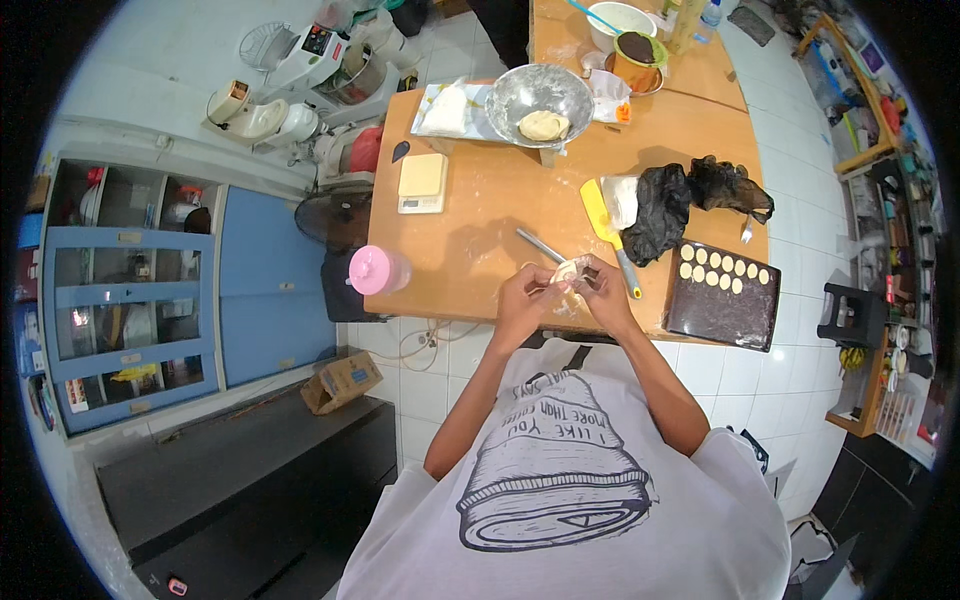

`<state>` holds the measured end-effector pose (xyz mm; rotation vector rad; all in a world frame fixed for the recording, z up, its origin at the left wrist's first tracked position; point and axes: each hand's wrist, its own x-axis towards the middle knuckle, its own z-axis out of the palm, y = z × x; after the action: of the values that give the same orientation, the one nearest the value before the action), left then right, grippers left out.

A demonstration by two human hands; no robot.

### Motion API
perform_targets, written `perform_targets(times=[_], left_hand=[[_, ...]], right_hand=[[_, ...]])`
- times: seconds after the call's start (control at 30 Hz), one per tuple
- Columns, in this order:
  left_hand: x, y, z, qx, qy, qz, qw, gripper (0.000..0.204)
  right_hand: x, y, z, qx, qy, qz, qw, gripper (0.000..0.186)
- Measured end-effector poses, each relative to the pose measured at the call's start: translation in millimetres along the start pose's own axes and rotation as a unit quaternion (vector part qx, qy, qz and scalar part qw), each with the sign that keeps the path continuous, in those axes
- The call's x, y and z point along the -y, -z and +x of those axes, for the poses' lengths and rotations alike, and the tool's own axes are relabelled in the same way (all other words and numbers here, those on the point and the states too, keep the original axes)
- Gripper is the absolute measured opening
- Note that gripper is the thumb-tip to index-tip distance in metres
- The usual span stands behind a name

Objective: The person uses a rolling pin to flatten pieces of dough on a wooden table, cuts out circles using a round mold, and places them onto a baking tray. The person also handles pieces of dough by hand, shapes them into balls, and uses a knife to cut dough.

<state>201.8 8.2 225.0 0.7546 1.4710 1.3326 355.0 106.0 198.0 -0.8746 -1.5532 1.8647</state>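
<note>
My left hand [527, 298] and my right hand [603, 292] meet at the near edge of the wooden table [470, 225], both with fingers pinched on a small pale piece of dough [566, 272]. A silver rod [535, 242] lies just behind it, its near end hidden. To the right are a yellow spatula [602, 212] with a grey handle and a dark tray [720, 310] bearing rows of several pale dough discs [713, 258].
Toward the back sit a steel bowl [515, 95] with dough, a cream scale [422, 180], a white bag [445, 110] and crumpled black bags [660, 215]. A pink lidded container [372, 268] stands left. Mixers [270, 115] and blue cabinets [275, 280] line the left wall.
</note>
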Motion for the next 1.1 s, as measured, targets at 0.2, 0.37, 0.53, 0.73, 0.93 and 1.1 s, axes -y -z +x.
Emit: perform_targets(times=[0.2,0.37,0.53,0.73,0.93,1.1], left_hand=[[-16,16,-4,0.023,0.005,0.1,0.995,0.015],[-16,8,-9,0.028,-0.013,0.072,0.997,0.022],[-4,-2,-15,0.001,0.008,0.01,1.0,0.021],[-6,9,-15,0.008,-0.004,0.045,0.999,0.013],[-21,9,-16,0.027,-0.011,0.025,0.999,0.023],[-11,4,-24,-0.009,-0.001,-0.078,0.997,0.027]], right_hand=[[27,-6,-7,0.005,-0.017,0.108,0.994,0.019],[4,-2,-5,-0.015,0.006,-0.028,0.999,0.018],[-2,-10,-10,-0.052,0.032,-0.073,0.995,0.015],[2,-2,-14,0.001,0.018,0.003,1.0,0.018],[0,-2,-20,-0.016,-0.021,0.05,0.998,0.021],[-4,-1,-19,-0.024,-0.042,0.027,0.998,0.02]])
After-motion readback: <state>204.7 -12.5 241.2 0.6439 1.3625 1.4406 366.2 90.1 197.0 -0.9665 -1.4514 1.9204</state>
